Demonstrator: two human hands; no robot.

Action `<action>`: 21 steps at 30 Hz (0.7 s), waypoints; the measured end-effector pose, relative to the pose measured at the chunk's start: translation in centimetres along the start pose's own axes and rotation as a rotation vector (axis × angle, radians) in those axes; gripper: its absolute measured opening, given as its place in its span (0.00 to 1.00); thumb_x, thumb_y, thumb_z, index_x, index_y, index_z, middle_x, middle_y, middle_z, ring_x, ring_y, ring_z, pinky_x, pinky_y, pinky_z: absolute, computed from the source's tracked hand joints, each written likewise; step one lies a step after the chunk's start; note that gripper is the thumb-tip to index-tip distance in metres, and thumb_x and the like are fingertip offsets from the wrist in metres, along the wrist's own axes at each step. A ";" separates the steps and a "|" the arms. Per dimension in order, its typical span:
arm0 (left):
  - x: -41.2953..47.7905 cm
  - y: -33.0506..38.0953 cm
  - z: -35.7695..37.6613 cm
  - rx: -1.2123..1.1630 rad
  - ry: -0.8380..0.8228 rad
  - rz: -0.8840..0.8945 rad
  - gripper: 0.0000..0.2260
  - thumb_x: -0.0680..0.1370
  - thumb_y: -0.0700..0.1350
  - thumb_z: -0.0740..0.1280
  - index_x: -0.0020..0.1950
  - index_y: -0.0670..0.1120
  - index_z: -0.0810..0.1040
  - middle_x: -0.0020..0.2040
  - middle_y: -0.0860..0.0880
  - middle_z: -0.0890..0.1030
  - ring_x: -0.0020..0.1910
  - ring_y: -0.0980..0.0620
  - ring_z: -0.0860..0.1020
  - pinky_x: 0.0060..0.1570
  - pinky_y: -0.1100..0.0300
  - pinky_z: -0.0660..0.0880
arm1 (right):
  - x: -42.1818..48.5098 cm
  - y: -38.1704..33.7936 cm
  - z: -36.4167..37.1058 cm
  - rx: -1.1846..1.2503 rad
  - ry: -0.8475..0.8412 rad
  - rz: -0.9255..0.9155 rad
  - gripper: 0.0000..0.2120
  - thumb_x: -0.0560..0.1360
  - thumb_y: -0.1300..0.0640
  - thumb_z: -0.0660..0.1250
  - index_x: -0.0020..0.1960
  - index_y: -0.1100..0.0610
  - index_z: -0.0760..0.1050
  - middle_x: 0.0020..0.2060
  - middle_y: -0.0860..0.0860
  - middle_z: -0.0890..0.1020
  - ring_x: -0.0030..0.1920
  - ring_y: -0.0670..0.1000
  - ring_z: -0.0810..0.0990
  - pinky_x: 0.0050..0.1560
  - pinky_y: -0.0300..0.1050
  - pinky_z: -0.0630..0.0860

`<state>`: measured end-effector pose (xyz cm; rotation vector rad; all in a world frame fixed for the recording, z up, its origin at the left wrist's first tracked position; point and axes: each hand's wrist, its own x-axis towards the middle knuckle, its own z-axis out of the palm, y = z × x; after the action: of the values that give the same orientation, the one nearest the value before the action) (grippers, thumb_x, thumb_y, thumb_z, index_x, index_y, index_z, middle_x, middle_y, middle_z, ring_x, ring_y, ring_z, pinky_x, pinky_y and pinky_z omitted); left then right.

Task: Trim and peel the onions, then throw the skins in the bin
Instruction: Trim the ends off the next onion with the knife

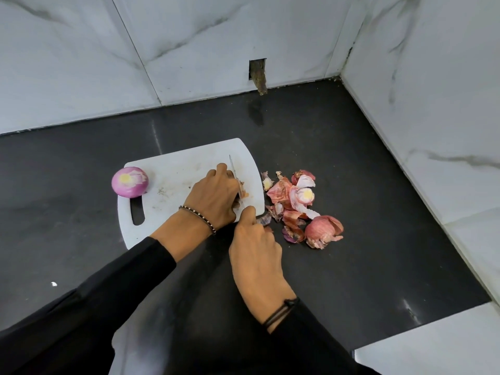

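Note:
A white cutting board (pixel 178 169) lies on the black counter. A peeled purple onion (pixel 130 182) rests at the board's left end. My left hand (pixel 213 194) is cupped over an onion near the board's right edge, and the onion is almost fully hidden beneath it. My right hand (pixel 255 247) grips a knife (pixel 234 175) whose thin blade runs along the right side of my left hand, with a brown trimmed bit beside it. A heap of pink onion skins and cut ends (pixel 300 207) lies on the counter just right of the board.
The black counter (pixel 351 266) sits in a corner of white marble walls. A small dark hole with a stub (pixel 258 75) is in the back wall. A white ledge (pixel 433 345) is at the lower right. No bin is in view.

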<state>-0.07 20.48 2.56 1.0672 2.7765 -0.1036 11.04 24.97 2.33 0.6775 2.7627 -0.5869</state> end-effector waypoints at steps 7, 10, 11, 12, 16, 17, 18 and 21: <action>0.1 0.4 -0.5 -0.053 0.010 0.005 0.13 0.75 0.42 0.68 0.58 0.40 0.76 0.58 0.42 0.71 0.56 0.44 0.74 0.46 0.57 0.73 | 0.6 1.4 -0.5 0.214 -0.107 0.035 0.15 0.84 0.62 0.53 0.70 0.60 0.62 0.59 0.62 0.76 0.58 0.65 0.78 0.47 0.55 0.70; 0.3 0.1 -0.6 -0.113 0.020 0.002 0.09 0.74 0.43 0.69 0.53 0.42 0.79 0.53 0.44 0.72 0.50 0.46 0.73 0.42 0.60 0.68 | -0.1 2.6 -0.3 0.247 -0.152 0.020 0.13 0.84 0.61 0.52 0.69 0.61 0.62 0.55 0.63 0.76 0.51 0.63 0.77 0.44 0.53 0.69; 0.4 0.0 -0.4 -0.119 0.026 0.005 0.10 0.74 0.43 0.70 0.53 0.42 0.79 0.52 0.44 0.71 0.47 0.47 0.72 0.42 0.60 0.67 | -0.2 2.9 -0.2 0.259 -0.154 0.016 0.13 0.84 0.61 0.52 0.68 0.61 0.62 0.55 0.63 0.76 0.49 0.62 0.76 0.43 0.53 0.68; 0.5 -0.1 -0.3 -0.127 0.035 0.007 0.11 0.74 0.44 0.70 0.53 0.41 0.78 0.50 0.45 0.70 0.45 0.49 0.69 0.42 0.59 0.67 | 0.1 2.9 -0.2 0.266 -0.148 0.003 0.12 0.84 0.61 0.52 0.67 0.61 0.63 0.55 0.63 0.77 0.48 0.61 0.75 0.44 0.52 0.68; 0.5 -0.3 -0.2 -0.155 0.039 -0.005 0.12 0.73 0.44 0.71 0.53 0.40 0.78 0.48 0.47 0.66 0.43 0.51 0.65 0.41 0.59 0.66 | 1.2 2.0 -0.5 0.292 -0.093 -0.020 0.14 0.84 0.61 0.54 0.69 0.61 0.63 0.58 0.64 0.75 0.55 0.66 0.78 0.51 0.57 0.76; 0.5 -0.3 -0.2 -0.149 0.030 -0.010 0.13 0.73 0.45 0.71 0.54 0.40 0.77 0.49 0.46 0.68 0.43 0.51 0.65 0.41 0.59 0.66 | 1.2 1.7 -0.5 0.287 -0.087 -0.009 0.15 0.84 0.61 0.54 0.71 0.60 0.62 0.59 0.63 0.75 0.56 0.65 0.78 0.52 0.58 0.76; 0.4 -0.3 -0.1 -0.138 0.022 -0.010 0.13 0.73 0.45 0.71 0.54 0.40 0.77 0.50 0.44 0.70 0.43 0.51 0.65 0.41 0.59 0.66 | 1.0 1.6 -0.3 0.272 -0.082 0.006 0.16 0.84 0.61 0.54 0.71 0.60 0.62 0.60 0.63 0.74 0.57 0.65 0.78 0.51 0.56 0.74; 0.5 -0.6 -0.1 -0.121 0.007 -0.021 0.15 0.73 0.47 0.71 0.56 0.40 0.76 0.54 0.43 0.72 0.43 0.51 0.66 0.41 0.58 0.68 | 0.1 1.2 0.2 0.205 -0.086 0.037 0.16 0.84 0.62 0.54 0.71 0.59 0.61 0.61 0.61 0.76 0.60 0.63 0.78 0.51 0.56 0.74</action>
<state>-0.85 20.44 2.59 1.0111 2.7607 0.0643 11.60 25.90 1.71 0.7267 2.6277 -0.8780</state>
